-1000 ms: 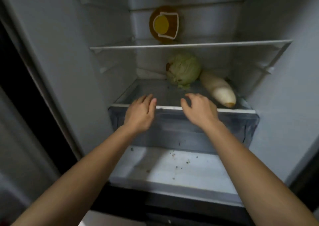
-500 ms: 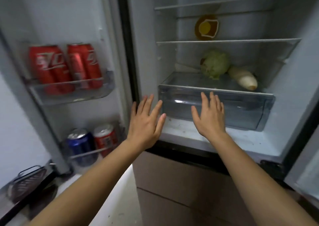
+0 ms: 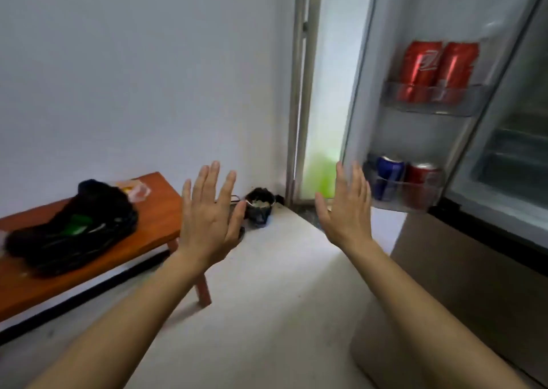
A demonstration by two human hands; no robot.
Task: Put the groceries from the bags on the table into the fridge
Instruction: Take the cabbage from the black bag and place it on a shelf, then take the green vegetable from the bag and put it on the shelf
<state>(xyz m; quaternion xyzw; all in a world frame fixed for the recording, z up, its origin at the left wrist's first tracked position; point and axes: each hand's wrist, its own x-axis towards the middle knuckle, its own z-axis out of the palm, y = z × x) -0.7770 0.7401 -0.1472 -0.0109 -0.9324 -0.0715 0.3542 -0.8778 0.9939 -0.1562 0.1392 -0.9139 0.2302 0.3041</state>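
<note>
My left hand (image 3: 209, 213) and my right hand (image 3: 347, 207) are raised in front of me, fingers spread, palms forward, holding nothing. A black plastic bag (image 3: 71, 228) with something green showing inside lies on the low orange-brown wooden table (image 3: 157, 219) at the left. A small clear packet (image 3: 135, 189) lies behind the bag. The fridge (image 3: 504, 157) stands open at the right. Its door (image 3: 394, 121) carries two red cans (image 3: 436, 71) on the upper shelf, and a blue can (image 3: 387, 178) and a red can (image 3: 419, 185) on the lower shelf.
A small dark pot (image 3: 259, 210) with food in it sits on the pale floor (image 3: 267, 299) in the corner near a narrow glass door (image 3: 323, 92). A white wall is behind the table. A brown lower fridge panel (image 3: 474, 284) is at the right.
My view has swung left, from the fridge's inside to the table and bag. Both hands left the crisper drawer and now hover open in the air.
</note>
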